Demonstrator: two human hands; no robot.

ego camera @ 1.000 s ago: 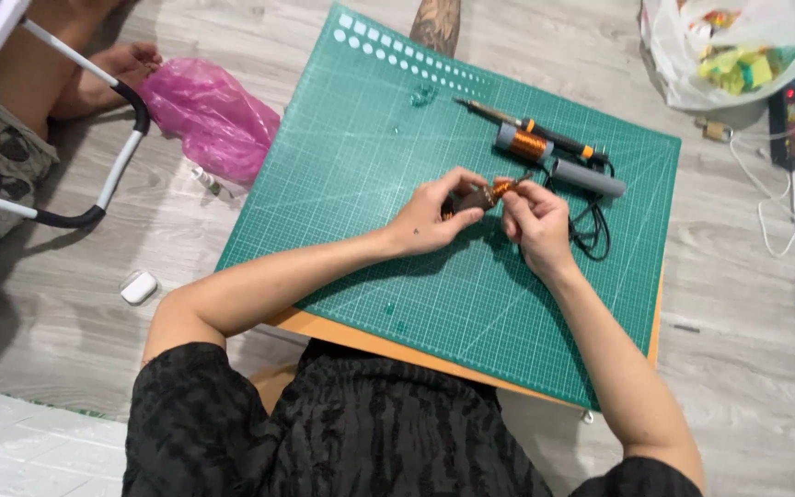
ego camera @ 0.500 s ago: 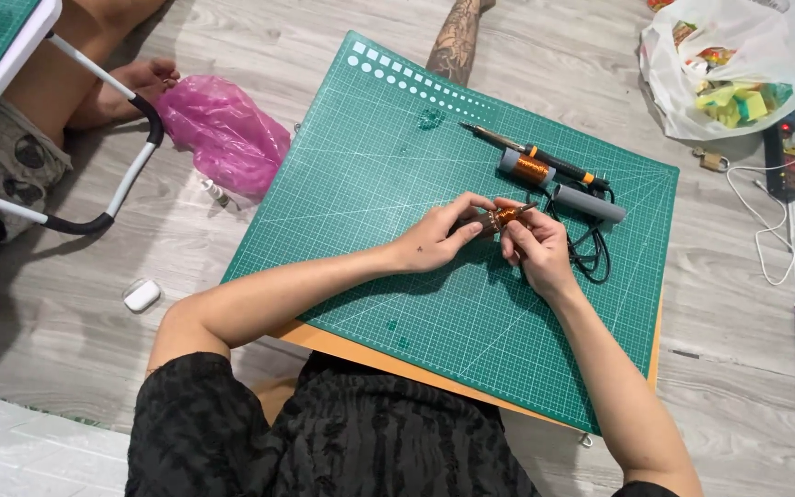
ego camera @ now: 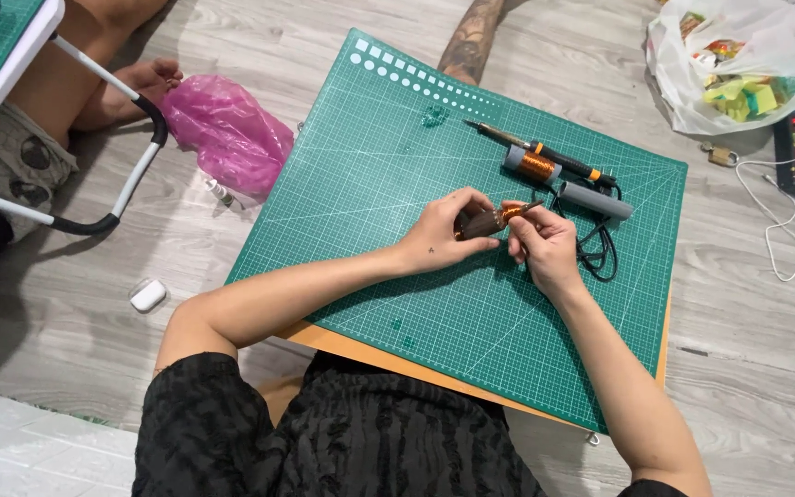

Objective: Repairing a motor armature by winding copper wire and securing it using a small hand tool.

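Observation:
My left hand (ego camera: pixel 445 235) and my right hand (ego camera: pixel 545 247) meet over the middle of a green cutting mat (ego camera: pixel 370 175). Between them they hold a small dark cylinder wound with copper wire (ego camera: pixel 494 221); the left grips its dark end, the right pinches the copper end. Just beyond the hands lie a soldering iron with an orange and black handle (ego camera: pixel 545 153), a grey tube wound with copper wire (ego camera: pixel 563 182) and a coiled black cord (ego camera: pixel 600 253).
A pink plastic bag (ego camera: pixel 227 133) lies left of the mat, a small white case (ego camera: pixel 148 295) on the wooden floor nearer me. Another person's legs (ego camera: pixel 94 74) and a folding table (ego camera: pixel 11 55) are far left, a tattooed limb (ego camera: pixel 473 37) beyond the mat. A white bag (ego camera: pixel 724 64) and power strip (ego camera: pixel 793 152) sit far right.
Both hands stay together on the copper-wound piece, the fingers shifting slightly. The camera view has drifted, so everything sits a little lower in the frame.

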